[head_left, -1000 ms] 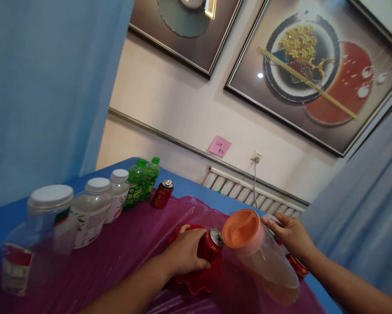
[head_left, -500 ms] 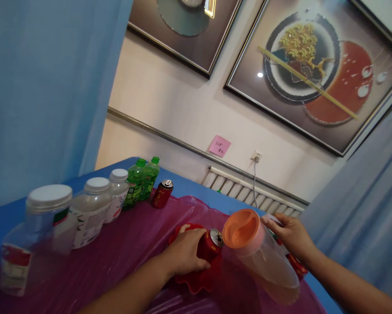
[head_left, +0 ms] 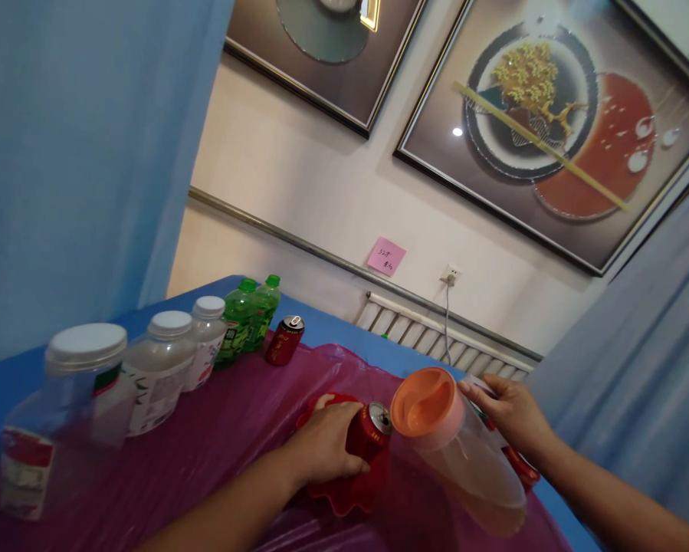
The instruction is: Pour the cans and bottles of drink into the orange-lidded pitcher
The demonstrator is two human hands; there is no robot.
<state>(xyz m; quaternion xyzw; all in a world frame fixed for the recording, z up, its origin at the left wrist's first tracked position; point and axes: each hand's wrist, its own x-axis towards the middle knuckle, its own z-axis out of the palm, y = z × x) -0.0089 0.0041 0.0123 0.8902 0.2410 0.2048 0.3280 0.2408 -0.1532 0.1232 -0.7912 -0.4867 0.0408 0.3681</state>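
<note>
My left hand [head_left: 326, 445] is wrapped round a red drink can [head_left: 374, 429] with an opened silver top. The can is in or over a red, wavy-rimmed dish [head_left: 344, 497]; the hand hides where it rests. My right hand [head_left: 508, 406] grips the handle side of a clear plastic pitcher [head_left: 470, 483] with an orange lid [head_left: 428, 400]. That pitcher leans left, its lid close beside the can's top, and cloudy liquid shows low inside it. Whether anything flows between the two I cannot tell. Partly hidden behind the pitcher is another red item [head_left: 522, 468].
Along the left stand a large clear jar [head_left: 68, 429], two white-capped bottles [head_left: 163, 368], two green bottles [head_left: 241, 314] and another red can [head_left: 287, 341]. Purple plastic sheeting [head_left: 223, 437] covers part of the blue table [head_left: 326, 326]. A radiator [head_left: 418, 333] is behind it.
</note>
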